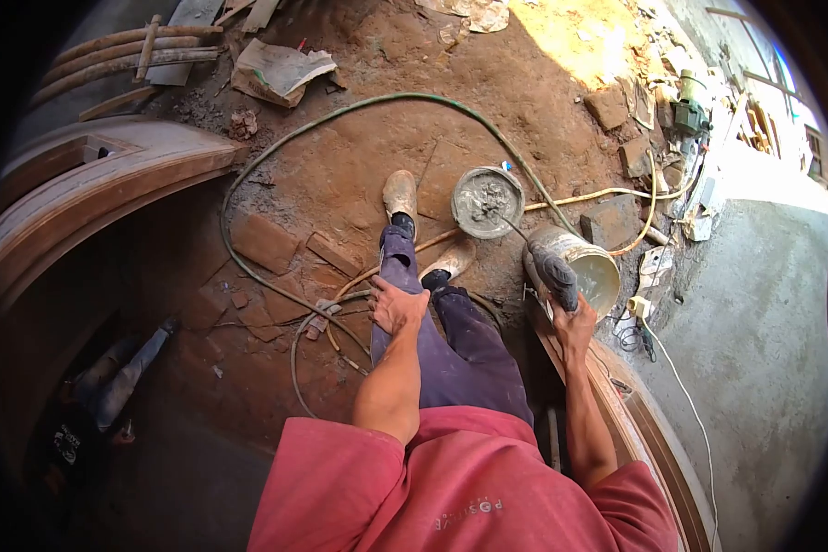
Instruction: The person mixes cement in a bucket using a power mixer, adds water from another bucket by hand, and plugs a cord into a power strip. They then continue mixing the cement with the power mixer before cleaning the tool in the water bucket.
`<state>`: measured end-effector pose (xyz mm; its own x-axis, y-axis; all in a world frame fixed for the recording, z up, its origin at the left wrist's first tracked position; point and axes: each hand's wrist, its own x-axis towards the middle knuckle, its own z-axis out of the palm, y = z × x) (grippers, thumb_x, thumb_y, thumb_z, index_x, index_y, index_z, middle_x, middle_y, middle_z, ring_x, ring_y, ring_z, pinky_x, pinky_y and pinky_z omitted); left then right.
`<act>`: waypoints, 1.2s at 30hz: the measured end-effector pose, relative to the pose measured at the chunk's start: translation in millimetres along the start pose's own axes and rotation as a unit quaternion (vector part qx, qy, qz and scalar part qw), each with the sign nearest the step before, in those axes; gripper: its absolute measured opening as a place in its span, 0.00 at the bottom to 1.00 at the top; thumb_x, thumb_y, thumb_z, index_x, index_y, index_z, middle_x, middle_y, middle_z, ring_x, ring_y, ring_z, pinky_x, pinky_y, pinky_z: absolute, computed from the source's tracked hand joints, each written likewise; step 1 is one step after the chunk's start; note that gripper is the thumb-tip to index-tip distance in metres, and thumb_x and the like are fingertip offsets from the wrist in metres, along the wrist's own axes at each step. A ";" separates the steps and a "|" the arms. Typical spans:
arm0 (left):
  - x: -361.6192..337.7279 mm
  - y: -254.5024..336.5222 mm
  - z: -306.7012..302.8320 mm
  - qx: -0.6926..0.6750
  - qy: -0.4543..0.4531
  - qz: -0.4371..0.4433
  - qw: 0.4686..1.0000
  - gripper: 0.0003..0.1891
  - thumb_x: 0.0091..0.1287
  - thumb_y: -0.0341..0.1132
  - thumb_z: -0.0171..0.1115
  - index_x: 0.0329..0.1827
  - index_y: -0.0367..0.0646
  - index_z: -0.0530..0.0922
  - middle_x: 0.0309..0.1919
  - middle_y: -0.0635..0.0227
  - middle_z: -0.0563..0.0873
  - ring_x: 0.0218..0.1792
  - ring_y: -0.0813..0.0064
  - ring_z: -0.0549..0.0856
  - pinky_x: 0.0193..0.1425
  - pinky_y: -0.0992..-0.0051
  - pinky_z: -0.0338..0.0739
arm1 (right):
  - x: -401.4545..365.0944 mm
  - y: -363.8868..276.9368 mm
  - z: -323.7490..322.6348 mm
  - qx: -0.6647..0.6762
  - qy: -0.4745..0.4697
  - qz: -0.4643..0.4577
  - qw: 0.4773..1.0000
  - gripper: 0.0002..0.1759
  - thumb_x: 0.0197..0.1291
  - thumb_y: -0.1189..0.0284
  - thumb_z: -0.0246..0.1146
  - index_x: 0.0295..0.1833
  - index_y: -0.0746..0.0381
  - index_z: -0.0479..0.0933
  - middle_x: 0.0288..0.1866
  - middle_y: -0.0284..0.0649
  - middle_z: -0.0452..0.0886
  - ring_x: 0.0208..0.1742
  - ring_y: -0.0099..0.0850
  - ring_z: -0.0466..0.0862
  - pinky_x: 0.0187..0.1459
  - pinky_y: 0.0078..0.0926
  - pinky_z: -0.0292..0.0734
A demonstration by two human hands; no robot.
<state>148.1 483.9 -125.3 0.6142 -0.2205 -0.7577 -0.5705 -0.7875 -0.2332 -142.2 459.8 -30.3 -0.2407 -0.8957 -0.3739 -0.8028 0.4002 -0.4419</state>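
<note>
Reddish dirt [359, 147] is crossed by a green hose [432, 97]. One end of a grey mixer [554, 269] is gripped by the right hand [575, 324], fingers wrapped round it; its shaft is dipped into mortar [483, 190] in a bucket [455, 186], near a white drum [600, 278]. Across the trousers [465, 368] the left hand [399, 307] is laid, thumb and fingers spread apart.

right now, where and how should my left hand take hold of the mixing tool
Likely the thick body of the mixing tool, from the left: the right hand has its rear end, the white bucket's mouth is on its right, and the thin shaft slants into the grey mix.
</note>
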 end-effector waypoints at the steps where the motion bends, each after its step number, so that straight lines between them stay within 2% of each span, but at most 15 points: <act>1: -0.2 -0.4 1.2 0.001 -0.001 0.001 1.000 0.61 0.46 0.58 0.81 0.79 0.40 0.55 0.68 0.52 0.73 0.67 0.54 0.77 0.69 0.57 0.73 | -1.5 0.3 -4.7 0.003 0.014 -0.029 0.999 0.16 0.57 0.67 0.73 0.46 0.66 0.84 0.29 0.51 0.86 0.29 0.44 0.88 0.36 0.35 0.79; 4: -0.8 2.0 1.9 0.005 0.019 0.003 1.000 0.62 0.46 0.58 0.81 0.79 0.40 0.54 0.69 0.51 0.73 0.67 0.54 0.76 0.69 0.58 0.73 | 4.4 5.3 -0.2 0.025 0.027 -0.007 0.999 0.15 0.57 0.66 0.73 0.44 0.66 0.84 0.26 0.51 0.84 0.27 0.45 0.85 0.36 0.36 0.78; 8: -1.5 1.9 -4.6 0.007 0.009 0.002 1.000 0.62 0.45 0.58 0.81 0.79 0.40 0.54 0.70 0.52 0.72 0.68 0.54 0.76 0.70 0.59 0.73 | 35.7 27.2 45.8 -0.015 0.027 -0.003 1.000 0.15 0.56 0.66 0.72 0.45 0.64 0.84 0.26 0.51 0.84 0.28 0.45 0.86 0.35 0.36 0.79; 12: 2.2 -0.2 -2.3 0.012 0.003 -0.001 1.000 0.62 0.45 0.59 0.81 0.79 0.40 0.55 0.69 0.53 0.73 0.67 0.54 0.76 0.69 0.57 0.73 | 66.6 42.0 88.7 -0.038 0.009 0.007 0.999 0.20 0.52 0.61 0.74 0.48 0.60 0.84 0.26 0.55 0.83 0.31 0.51 0.86 0.36 0.41 0.79; 14: 0.6 -0.1 -0.6 0.019 0.016 0.000 1.000 0.62 0.44 0.59 0.81 0.79 0.41 0.55 0.68 0.53 0.74 0.66 0.54 0.77 0.68 0.56 0.74 | 78.7 49.1 103.0 -0.064 0.035 -0.030 0.997 0.19 0.52 0.61 0.74 0.47 0.60 0.85 0.27 0.56 0.83 0.32 0.54 0.86 0.37 0.42 0.79; 18: 5.5 -1.3 -0.2 0.017 0.016 0.010 1.000 0.61 0.44 0.60 0.81 0.78 0.42 0.56 0.65 0.56 0.75 0.64 0.55 0.79 0.66 0.56 0.76 | 83.2 47.2 87.6 -0.003 0.006 0.013 1.000 0.19 0.52 0.61 0.75 0.45 0.62 0.85 0.28 0.55 0.84 0.32 0.53 0.86 0.38 0.41 0.79; 20: 4.8 -0.2 0.6 0.021 0.025 0.014 0.999 0.61 0.44 0.60 0.81 0.77 0.42 0.57 0.65 0.56 0.76 0.63 0.56 0.79 0.65 0.57 0.76 | 80.0 43.6 78.6 -0.001 0.004 0.023 1.000 0.21 0.53 0.61 0.75 0.44 0.67 0.85 0.29 0.54 0.86 0.32 0.49 0.87 0.39 0.40 0.79; 22: 4.9 -2.8 2.3 0.029 0.029 0.016 0.999 0.61 0.44 0.60 0.81 0.77 0.42 0.57 0.65 0.56 0.76 0.63 0.56 0.79 0.64 0.58 0.77 | 66.5 33.8 65.6 -0.007 0.018 0.005 1.000 0.21 0.53 0.61 0.75 0.45 0.67 0.85 0.28 0.52 0.86 0.29 0.46 0.86 0.38 0.38 0.79; 25: 6.5 -2.0 3.3 0.013 0.036 0.023 0.999 0.60 0.44 0.60 0.81 0.77 0.41 0.58 0.65 0.56 0.76 0.63 0.56 0.80 0.64 0.59 0.77 | 40.4 18.3 35.4 -0.002 -0.007 0.028 1.000 0.18 0.54 0.64 0.75 0.44 0.67 0.85 0.25 0.50 0.84 0.23 0.37 0.83 0.35 0.36 0.78; 26: 6.8 -0.4 2.2 0.012 0.031 0.017 0.999 0.60 0.44 0.61 0.81 0.77 0.42 0.58 0.65 0.56 0.75 0.63 0.56 0.79 0.65 0.59 0.76 | 31.5 14.1 25.8 -0.003 -0.006 0.029 1.000 0.18 0.54 0.64 0.75 0.44 0.67 0.85 0.25 0.50 0.84 0.23 0.37 0.83 0.35 0.36 0.78; 29: 10.9 -1.4 11.4 0.004 0.036 0.017 0.999 0.60 0.43 0.61 0.81 0.76 0.42 0.59 0.66 0.56 0.75 0.64 0.56 0.78 0.66 0.58 0.75 | 8.6 -2.3 3.2 0.009 -0.014 0.032 0.999 0.19 0.55 0.65 0.74 0.46 0.67 0.84 0.34 0.55 0.87 0.36 0.50 0.89 0.40 0.39 0.80; 32: 14.7 -1.7 15.7 -0.002 0.048 0.017 0.999 0.60 0.43 0.61 0.81 0.76 0.43 0.59 0.65 0.57 0.75 0.65 0.56 0.77 0.66 0.57 0.74 | 2.5 6.2 11.9 0.008 -0.026 0.028 0.999 0.18 0.55 0.65 0.74 0.47 0.65 0.85 0.35 0.55 0.87 0.39 0.52 0.88 0.41 0.41 0.80; 33: 13.9 -1.6 16.3 0.000 0.048 0.016 0.999 0.60 0.43 0.61 0.81 0.76 0.43 0.59 0.65 0.57 0.76 0.66 0.57 0.77 0.67 0.57 0.74 | 6.1 15.5 22.8 0.015 -0.028 -0.001 1.000 0.19 0.55 0.64 0.74 0.49 0.63 0.85 0.34 0.56 0.86 0.39 0.53 0.88 0.41 0.42 0.80; 36: 7.4 -0.4 8.0 -0.003 0.039 0.018 0.999 0.60 0.43 0.62 0.81 0.76 0.43 0.59 0.65 0.58 0.76 0.65 0.57 0.77 0.67 0.57 0.74 | 29.9 49.9 90.2 -0.043 -0.043 0.017 0.998 0.21 0.54 0.63 0.74 0.51 0.62 0.84 0.33 0.57 0.85 0.38 0.54 0.87 0.41 0.42 0.79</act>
<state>148.5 487.2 -135.7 0.6339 -0.2932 -0.7157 -0.5900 -0.7817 -0.2023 -140.2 470.4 -137.0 -0.2244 -0.8600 -0.4583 -0.8395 0.4094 -0.3572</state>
